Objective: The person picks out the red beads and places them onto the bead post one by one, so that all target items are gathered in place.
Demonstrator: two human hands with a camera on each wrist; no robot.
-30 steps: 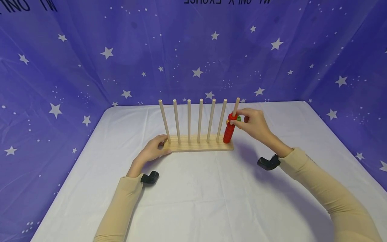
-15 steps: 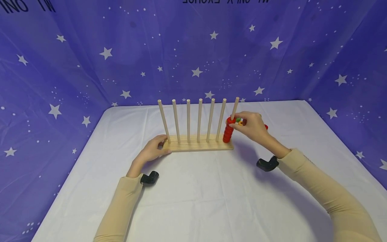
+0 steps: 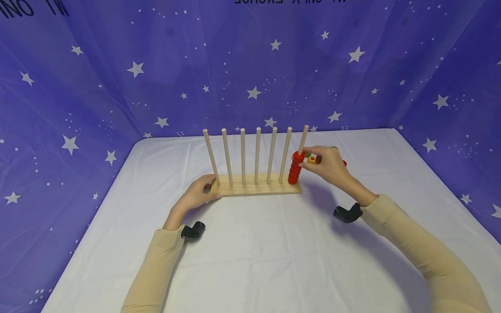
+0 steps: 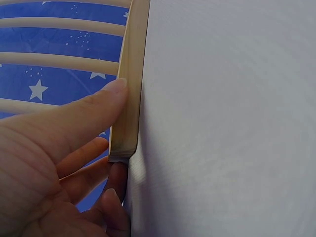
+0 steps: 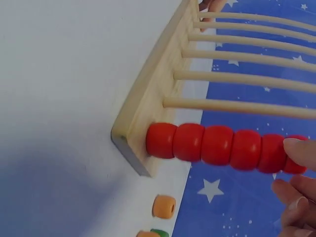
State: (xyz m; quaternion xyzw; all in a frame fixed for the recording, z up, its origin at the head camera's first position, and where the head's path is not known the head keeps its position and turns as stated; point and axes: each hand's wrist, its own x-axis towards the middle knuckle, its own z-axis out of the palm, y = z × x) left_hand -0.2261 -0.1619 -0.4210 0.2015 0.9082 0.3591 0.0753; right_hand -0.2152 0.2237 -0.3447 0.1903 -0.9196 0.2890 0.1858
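Observation:
A pale wooden rack (image 3: 254, 188) with several upright pegs stands on the white table. Its rightmost peg carries a stack of red beads (image 3: 295, 169) reaching up from the base. My left hand (image 3: 195, 192) holds the left end of the base; in the left wrist view the thumb (image 4: 111, 96) lies on the base's edge and fingers reach round its end. Beside the top of the stack is my right hand (image 3: 329, 166), thumb and fingers parted at the bead's right side. In the right wrist view its thumb (image 5: 299, 150) overlaps the top red bead; contact behind is hidden.
Loose beads lie behind my right hand, partly hidden: an orange bead (image 3: 312, 160), green ones, and a red bead (image 3: 345, 163). The other pegs (image 3: 243, 156) bear no beads. A blue starry curtain (image 3: 219, 65) hangs behind the table (image 3: 242, 243).
The top red bead has come down the rightmost peg onto the stack. My right hand went down with it and has shifted slightly right, its fingers loosening. The left hand stays in place.

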